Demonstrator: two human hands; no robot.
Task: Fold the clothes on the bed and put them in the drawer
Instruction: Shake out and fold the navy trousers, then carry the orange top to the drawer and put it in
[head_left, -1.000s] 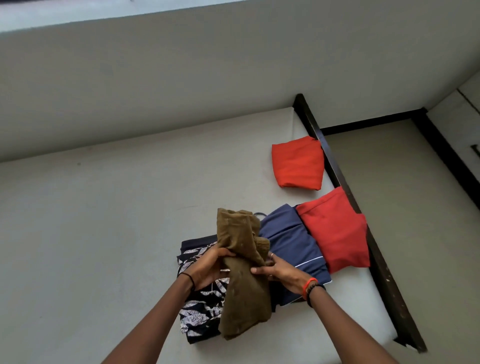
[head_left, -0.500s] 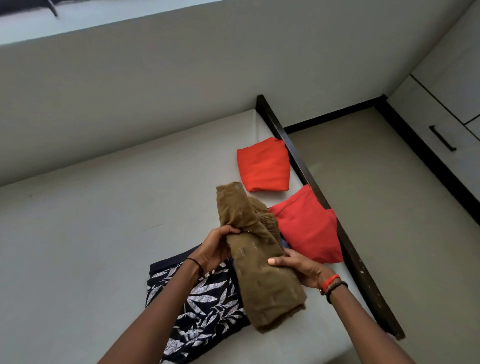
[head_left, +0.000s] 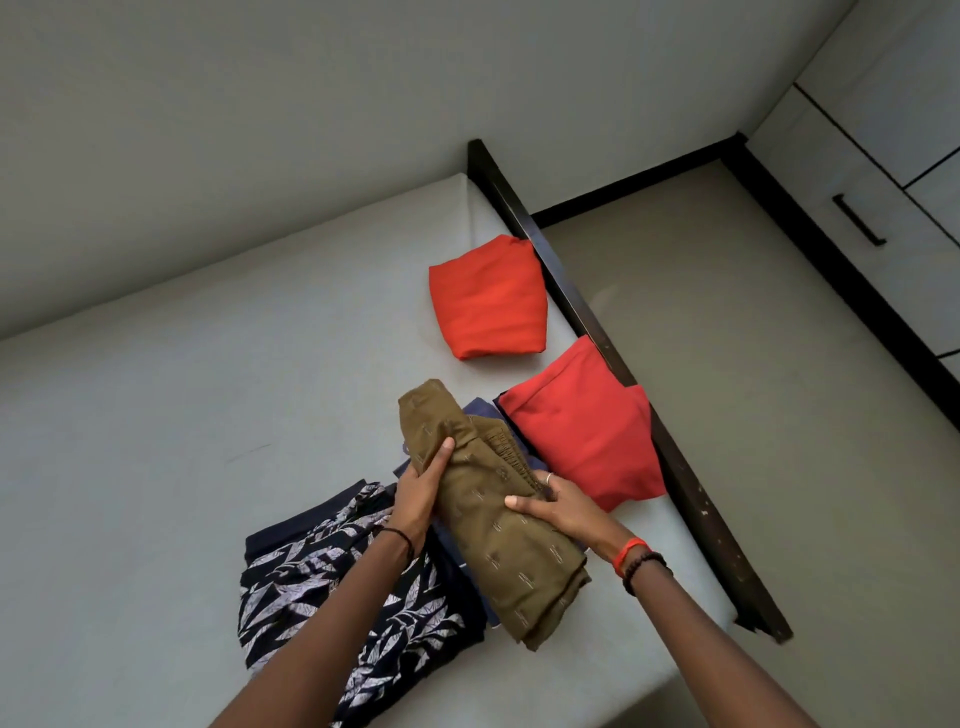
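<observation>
Grey mattress (head_left: 208, 415) carries the clothes; the olive dash-print garment (head_left: 498, 525), upright a second ago, now slants low over the navy piece (head_left: 479, 409), left hand (head_left: 423, 488) and right hand (head_left: 561, 512) curled round its sides: fold looks nearly done

Bed (head_left: 208, 415), grey-sheeted: orange folded garment (head_left: 488, 299) is laid by the far rail; red folded garment (head_left: 582, 441) at its 5 o'clock, leaf-print garment (head_left: 337, 587) at 7 o'clock.

A: From where does the camera look?
B: From the person's head, tilted down and forward, close over the bed (head_left: 156, 441). The wall (head_left: 260, 130) fills the top of the frame, a drawer front (head_left: 821, 171) the upper right.
</observation>
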